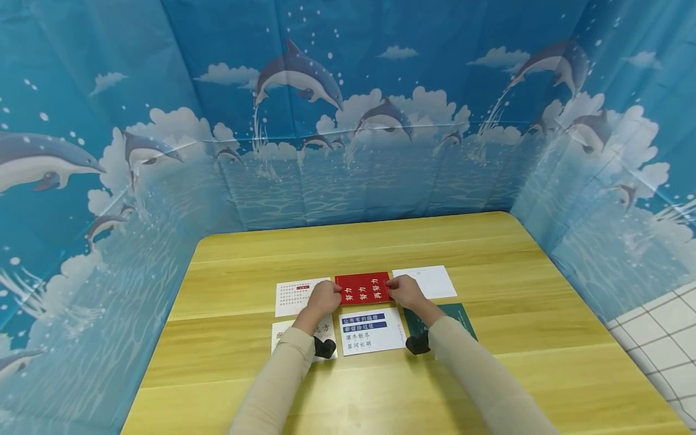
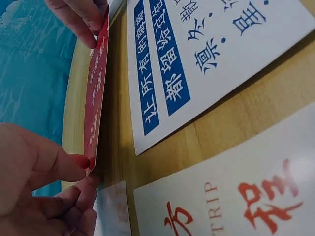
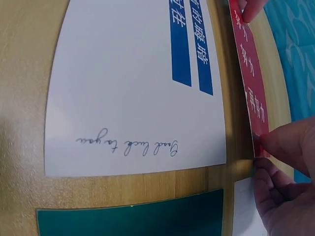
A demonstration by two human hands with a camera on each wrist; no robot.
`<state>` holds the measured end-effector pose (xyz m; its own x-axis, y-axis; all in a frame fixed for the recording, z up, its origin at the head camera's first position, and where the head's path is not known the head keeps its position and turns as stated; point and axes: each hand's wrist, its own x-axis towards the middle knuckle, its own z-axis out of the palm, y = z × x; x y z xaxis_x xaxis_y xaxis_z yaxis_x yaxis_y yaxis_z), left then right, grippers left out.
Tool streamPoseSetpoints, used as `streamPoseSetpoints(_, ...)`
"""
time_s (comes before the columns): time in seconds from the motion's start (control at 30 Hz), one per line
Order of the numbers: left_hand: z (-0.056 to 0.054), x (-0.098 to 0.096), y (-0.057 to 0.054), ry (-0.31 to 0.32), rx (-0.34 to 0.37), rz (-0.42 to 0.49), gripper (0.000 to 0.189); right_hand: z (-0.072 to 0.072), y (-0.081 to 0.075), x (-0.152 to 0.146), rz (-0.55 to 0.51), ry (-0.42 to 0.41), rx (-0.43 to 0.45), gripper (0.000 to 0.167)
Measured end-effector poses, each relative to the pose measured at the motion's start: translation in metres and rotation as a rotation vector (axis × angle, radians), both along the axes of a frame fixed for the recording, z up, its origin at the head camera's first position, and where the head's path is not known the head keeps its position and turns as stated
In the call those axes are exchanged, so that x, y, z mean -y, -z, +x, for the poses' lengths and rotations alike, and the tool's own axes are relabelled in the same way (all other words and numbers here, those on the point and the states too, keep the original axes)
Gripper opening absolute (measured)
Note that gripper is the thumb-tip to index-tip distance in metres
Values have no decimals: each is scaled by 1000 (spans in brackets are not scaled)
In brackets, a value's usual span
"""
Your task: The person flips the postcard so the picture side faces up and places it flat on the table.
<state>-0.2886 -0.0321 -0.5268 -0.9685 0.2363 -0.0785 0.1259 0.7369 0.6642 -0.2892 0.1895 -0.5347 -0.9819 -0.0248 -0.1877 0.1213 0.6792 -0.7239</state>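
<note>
A red card with white characters is held at its two short ends, between both hands. My left hand pinches its left end between thumb and fingers. At the other end my right hand pinches it the same way. Both wrist views show the red card tilted up off the table. Just below it lies a white card with blue bands and handwriting. A white card with orange-brown characters lies partly under the left forearm, and a dark green card partly under the right.
At the back left lies a white card with small red text. A mostly blank white card lies at the back right. The wooden table meets a blue dolphin-print curtain behind and at the sides.
</note>
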Motion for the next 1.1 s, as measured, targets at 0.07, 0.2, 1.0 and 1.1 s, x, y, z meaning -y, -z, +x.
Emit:
streamPoseSetpoints(0.07, 1, -1, -2, -12, 3, -30, 29, 0, 0, 1, 14, -3, -9, 36)
streamPoseSetpoints(0.2, 2, -4, -3, -36, 8, -82, 20, 0, 0, 4, 47, 6, -27, 37)
streamPoseSetpoints(1.0, 7, -11, -3, -51, -3, -159, 34, 4, 0, 14, 180, 15, -97, 21)
streamPoseSetpoints(1.1, 7, -12, -3, -50, -5, -160, 27, 4, 1, 15, 195, 15, -100, 21)
